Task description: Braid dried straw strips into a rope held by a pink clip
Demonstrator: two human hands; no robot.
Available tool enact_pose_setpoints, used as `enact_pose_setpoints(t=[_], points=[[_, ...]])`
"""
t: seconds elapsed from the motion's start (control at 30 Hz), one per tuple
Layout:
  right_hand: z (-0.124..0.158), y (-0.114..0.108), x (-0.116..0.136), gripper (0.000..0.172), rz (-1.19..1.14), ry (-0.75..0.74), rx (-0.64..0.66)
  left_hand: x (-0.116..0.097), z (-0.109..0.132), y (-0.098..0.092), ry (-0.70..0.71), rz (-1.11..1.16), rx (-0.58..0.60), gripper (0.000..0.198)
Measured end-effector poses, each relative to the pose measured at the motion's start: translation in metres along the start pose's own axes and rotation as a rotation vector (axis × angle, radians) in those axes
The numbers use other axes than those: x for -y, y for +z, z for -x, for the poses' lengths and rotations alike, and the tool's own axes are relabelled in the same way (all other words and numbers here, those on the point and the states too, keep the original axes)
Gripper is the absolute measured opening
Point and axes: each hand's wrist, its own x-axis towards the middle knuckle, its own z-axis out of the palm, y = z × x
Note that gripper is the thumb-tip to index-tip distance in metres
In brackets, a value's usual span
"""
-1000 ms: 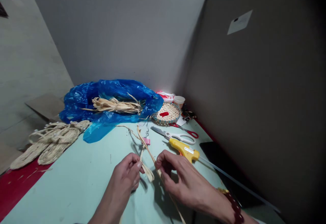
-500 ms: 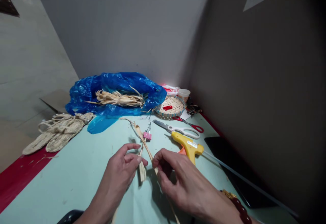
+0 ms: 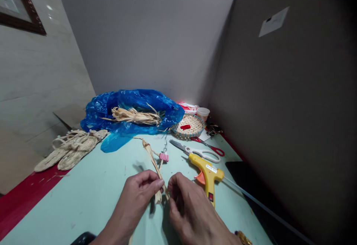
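A long, pale raffia strand [image 3: 151, 158] slants down over the table towards me. My left hand [image 3: 141, 191] pinches it between thumb and fingers. Just beside it, my right hand [image 3: 185, 204] has its fingertips closed on the strand's lower stretch. Under the fingers a shorter, flat raffia end [image 3: 158, 197] pokes out. Beyond the hands lies a pink binder clip [image 3: 164, 157], with a thin piece of raffia running from it. The exact spot where the fingertips meet the strand is partly hidden.
A yellow glue gun [image 3: 209, 172] lies right of my hands, with white-handled scissors [image 3: 205, 154] and red-handled scissors [image 3: 214, 149] behind it. At the back are a blue plastic bag [image 3: 134, 95], a raffia bundle [image 3: 135, 116] and a woven basket [image 3: 192, 132]. Woven sandals [image 3: 78, 150] sit left.
My left thumb and fingers have closed on the strand, and that hand has moved right, nearer the right hand. The view has tilted up slightly, so everything appears lower.
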Motion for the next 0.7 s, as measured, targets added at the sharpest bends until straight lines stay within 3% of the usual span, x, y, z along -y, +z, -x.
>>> enact_pose_setpoints(t=[0.2, 0.37, 0.5, 0.7], points=[[-0.001, 0.002, 0.001, 0.011, -0.04, -0.009, -0.013, -0.002, -0.003, 0.0, -0.039, -0.002, 0.018, 0.029], [-0.004, 0.004, 0.004, 0.005, -0.104, 0.091, -0.003, 0.003, -0.004, -0.003, -0.06, 0.041, 0.059, 0.025], [-0.01, 0.001, 0.005, 0.008, -0.217, 0.191, -0.027, 0.004, -0.005, -0.001, -0.006, 0.02, 0.077, 0.02], [-0.026, 0.001, -0.001, 0.014, -0.401, 0.17, -0.096, 0.001, -0.005, 0.003, 0.079, -0.085, 0.154, 0.015]])
